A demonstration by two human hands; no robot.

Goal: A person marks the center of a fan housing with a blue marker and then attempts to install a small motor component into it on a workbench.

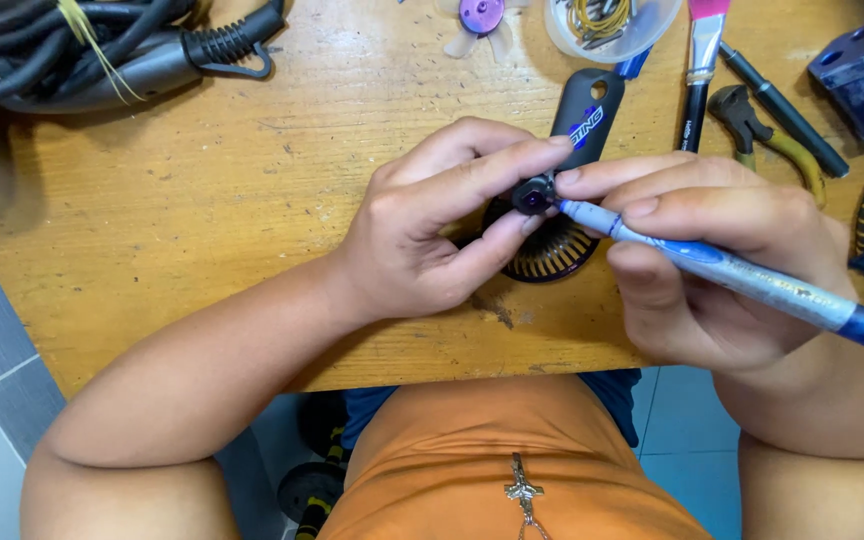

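Observation:
My left hand (432, 225) pinches a small dark cylindrical part (534, 193) between thumb and index finger above the wooden table (202, 200). My right hand (712, 260) grips a blue pen-shaped tool (752, 280) whose tip touches the small part. Under both hands lies a black round fan grille (557, 255) with yellowish slots, joined to a black handle-shaped housing (587, 115) that points away from me.
Thick black cables (102, 45) lie at the far left. A purple fan blade (480, 15), a clear dish of small parts (607, 25), a paintbrush (702, 60), pliers (767, 135) and a blue block (862, 80) sit along the far edge.

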